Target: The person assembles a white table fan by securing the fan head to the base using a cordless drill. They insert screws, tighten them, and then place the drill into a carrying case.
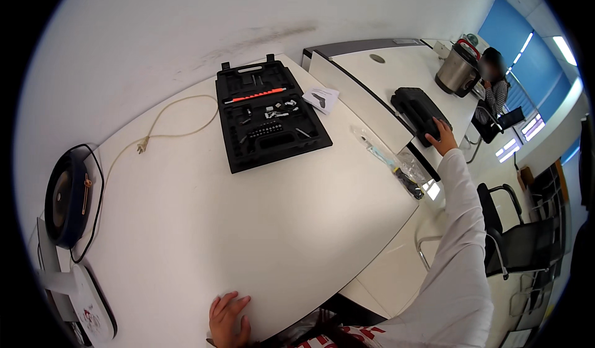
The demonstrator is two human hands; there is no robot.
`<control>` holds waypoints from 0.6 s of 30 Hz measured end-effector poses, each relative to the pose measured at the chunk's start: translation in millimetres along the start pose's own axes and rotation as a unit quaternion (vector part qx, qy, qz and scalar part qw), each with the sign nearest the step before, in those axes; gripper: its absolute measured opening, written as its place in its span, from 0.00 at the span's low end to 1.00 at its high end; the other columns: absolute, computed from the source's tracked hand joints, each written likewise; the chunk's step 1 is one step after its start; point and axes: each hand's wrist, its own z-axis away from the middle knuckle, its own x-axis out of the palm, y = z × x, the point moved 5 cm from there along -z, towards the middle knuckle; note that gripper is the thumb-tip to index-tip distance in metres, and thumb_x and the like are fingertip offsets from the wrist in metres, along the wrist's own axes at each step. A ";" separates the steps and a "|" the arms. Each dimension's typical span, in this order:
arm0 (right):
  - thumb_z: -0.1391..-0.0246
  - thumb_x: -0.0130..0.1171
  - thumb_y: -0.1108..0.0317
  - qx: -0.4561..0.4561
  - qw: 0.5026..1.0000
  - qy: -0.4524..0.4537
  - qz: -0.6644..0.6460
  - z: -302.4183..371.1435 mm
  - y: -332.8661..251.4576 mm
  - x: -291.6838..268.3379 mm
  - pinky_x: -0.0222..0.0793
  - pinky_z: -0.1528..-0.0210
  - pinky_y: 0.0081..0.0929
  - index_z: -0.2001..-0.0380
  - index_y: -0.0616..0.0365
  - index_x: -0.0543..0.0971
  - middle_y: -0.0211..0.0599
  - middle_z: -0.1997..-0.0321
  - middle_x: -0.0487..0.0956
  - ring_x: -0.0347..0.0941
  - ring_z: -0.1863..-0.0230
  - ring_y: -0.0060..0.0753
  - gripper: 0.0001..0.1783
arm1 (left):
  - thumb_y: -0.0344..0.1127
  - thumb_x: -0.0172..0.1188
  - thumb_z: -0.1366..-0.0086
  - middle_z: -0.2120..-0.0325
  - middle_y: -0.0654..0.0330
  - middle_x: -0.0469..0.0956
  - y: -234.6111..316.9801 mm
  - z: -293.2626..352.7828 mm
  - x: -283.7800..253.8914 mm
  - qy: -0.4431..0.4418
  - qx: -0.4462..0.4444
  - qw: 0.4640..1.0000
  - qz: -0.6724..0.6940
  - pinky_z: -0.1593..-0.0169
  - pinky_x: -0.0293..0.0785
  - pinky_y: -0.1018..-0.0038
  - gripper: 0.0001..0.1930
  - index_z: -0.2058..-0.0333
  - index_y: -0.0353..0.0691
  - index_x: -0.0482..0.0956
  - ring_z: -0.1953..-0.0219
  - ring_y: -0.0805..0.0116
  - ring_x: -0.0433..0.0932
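My right arm stretches out to the neighbouring desk. There my right hand point(442, 138) grips the near end of a closed black plastic case point(421, 110), thumb and fingers spread around its edge. By the front edge of the white table, my left hand point(229, 319) has its fingers apart and holds nothing. An open black tool case point(282, 149) lies toward the back of this table. Small bits and sockets point(265, 129) fill its slots, and an orange-red bar point(257, 95) crosses its middle. A folded paper booklet point(322, 99) leans by its right side.
A low white partition point(359, 103) divides the two desks. Near the right edge lie a clear-bagged tool point(384, 156) and a yellow-black handle point(408, 182). A beige cord point(167, 134) and dark round device point(68, 199) are left. A steel pot point(457, 69) and seated person are beyond.
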 end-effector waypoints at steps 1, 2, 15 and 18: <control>0.52 0.64 0.46 0.023 1.000 0.008 0.010 2.2 -9.9 0.8 0.51 0.33 0.44 0.36 0.41 0.60 0.51 0.34 0.59 0.53 0.33 0.55 0.42 | 0.26 0.55 0.52 0.57 0.61 0.79 0.3 -0.4 -0.3 -0.001 0.001 1.000 0.004 0.38 0.55 0.51 0.22 0.54 0.42 0.77 0.45 0.55 0.71; 0.54 0.65 0.47 0.037 0.999 0.020 0.024 1.7 -15.4 4.5 0.51 0.33 0.44 0.35 0.39 0.59 0.50 0.32 0.56 0.50 0.32 0.55 0.44 | 0.26 0.55 0.52 0.57 0.61 0.79 -0.1 -0.9 -0.7 -0.002 0.003 1.000 0.008 0.38 0.55 0.51 0.22 0.54 0.42 0.77 0.45 0.55 0.71; 0.61 0.71 0.70 0.118 0.988 0.098 -0.028 26.7 -45.2 19.0 0.64 0.39 0.39 0.37 0.29 0.59 0.38 0.28 0.50 0.59 0.35 0.50 0.48 | 0.23 0.53 0.54 0.59 0.62 0.81 -6.8 1.1 2.3 0.008 -0.003 1.000 -0.003 0.38 0.56 0.53 0.23 0.55 0.43 0.78 0.46 0.57 0.72; 0.60 0.70 0.70 0.113 0.987 0.107 -0.033 27.9 -50.4 19.3 0.65 0.40 0.39 0.37 0.30 0.60 0.37 0.29 0.52 0.61 0.36 0.50 0.47 | 0.22 0.53 0.54 0.59 0.61 0.81 -5.1 2.1 1.2 0.008 -0.012 1.000 0.000 0.38 0.56 0.53 0.23 0.56 0.43 0.78 0.46 0.57 0.72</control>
